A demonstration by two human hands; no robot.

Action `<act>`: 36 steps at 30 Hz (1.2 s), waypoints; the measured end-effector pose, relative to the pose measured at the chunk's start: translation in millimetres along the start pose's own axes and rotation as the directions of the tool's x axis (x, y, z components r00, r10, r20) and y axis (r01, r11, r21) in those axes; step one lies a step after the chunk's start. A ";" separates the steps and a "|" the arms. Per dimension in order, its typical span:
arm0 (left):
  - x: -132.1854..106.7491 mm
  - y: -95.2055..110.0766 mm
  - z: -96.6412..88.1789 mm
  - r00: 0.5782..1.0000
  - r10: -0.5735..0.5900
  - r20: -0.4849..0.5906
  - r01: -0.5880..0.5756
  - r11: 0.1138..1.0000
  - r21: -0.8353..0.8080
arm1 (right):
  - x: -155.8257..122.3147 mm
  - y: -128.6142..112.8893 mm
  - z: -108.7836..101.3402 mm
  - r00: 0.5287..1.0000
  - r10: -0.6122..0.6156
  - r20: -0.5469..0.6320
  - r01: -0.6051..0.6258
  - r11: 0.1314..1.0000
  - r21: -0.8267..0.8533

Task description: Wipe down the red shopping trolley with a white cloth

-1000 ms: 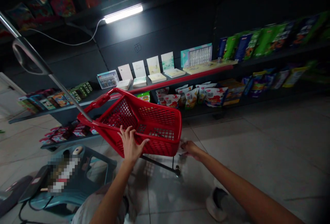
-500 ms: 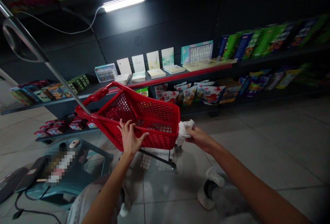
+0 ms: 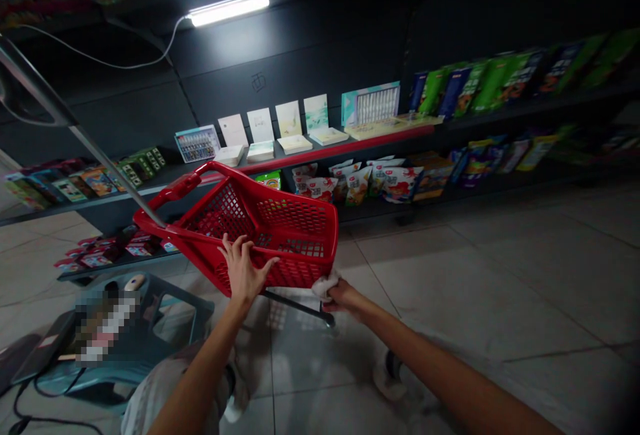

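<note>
A red plastic mesh shopping basket (image 3: pixel 295 221) is tilted in front of me, with a long metal pull handle (image 3: pixel 107 148) rising from it to the upper left. My left hand (image 3: pixel 243 268) grips its near rim, fingers spread over the mesh. My right hand (image 3: pixel 343 298) is shut on a white cloth (image 3: pixel 325 286), which presses against the basket's lower right corner. A black metal bar of the basket's wheeled frame (image 3: pixel 300 305) shows beneath it.
Dark store shelves (image 3: pixel 310 155) holding cards, snack bags and boxes run along the back, under a strip light (image 3: pixel 227 9). A teal plastic stool (image 3: pixel 175 305) with a blurred object stands at lower left, with a black cable nearby. The floor is pale tile (image 3: pixel 475 288).
My right hand and the cloth have moved from the basket's right end down to its lower corner. My left hand stays on the rim.
</note>
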State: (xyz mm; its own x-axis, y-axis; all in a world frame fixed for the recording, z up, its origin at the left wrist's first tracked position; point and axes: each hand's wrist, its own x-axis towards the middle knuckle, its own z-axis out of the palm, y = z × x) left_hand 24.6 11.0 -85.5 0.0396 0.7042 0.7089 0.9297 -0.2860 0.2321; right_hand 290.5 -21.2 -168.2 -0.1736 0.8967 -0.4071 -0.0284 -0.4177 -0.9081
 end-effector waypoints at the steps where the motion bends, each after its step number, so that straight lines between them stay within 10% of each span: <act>1: 0.2 0.1 0.0 1.000 0.001 -0.009 -0.001 1.000 -0.003 | -0.6 -7.3 -4.1 1.000 0.023 -0.012 -0.023 0.999 -0.022; 4: 0.4 0.0 0.0 1.000 -0.007 -0.029 0.007 1.000 -0.012 | -6.8 -42.6 -36.4 0.980 -0.096 -0.173 0.077 0.991 -0.112; 10: -4.5 2.4 -4.2 1.000 -0.006 -0.026 0.005 0.998 -0.060 | -19.6 -98.3 -106.3 0.695 -0.517 -0.499 0.421 0.856 -0.300; 20: -15.8 5.7 -21.7 0.998 0.057 -0.007 -0.057 0.987 -0.148 | 12.8 -100.8 -101.5 0.736 -0.552 -0.392 0.376 0.815 -0.441; 27: -26.7 -4.1 -28.6 0.991 0.134 0.028 -0.123 0.959 -0.256 | 21.1 -102.8 -102.5 0.623 -0.668 -0.406 0.285 0.678 -0.678; 36: -17.5 -31.4 -46.3 0.988 0.110 0.109 -0.045 0.877 -0.479 | 10.3 -103.9 -89.2 0.636 -0.722 -0.271 0.482 0.647 -0.591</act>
State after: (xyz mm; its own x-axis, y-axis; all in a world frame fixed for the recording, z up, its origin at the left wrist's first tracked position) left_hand -22.3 -22.5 -74.4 0.1817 0.7352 0.6530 0.6380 -0.5935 0.4907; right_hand 379.5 44.5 -86.7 0.1773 0.9118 0.3705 0.4799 0.2485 -0.8414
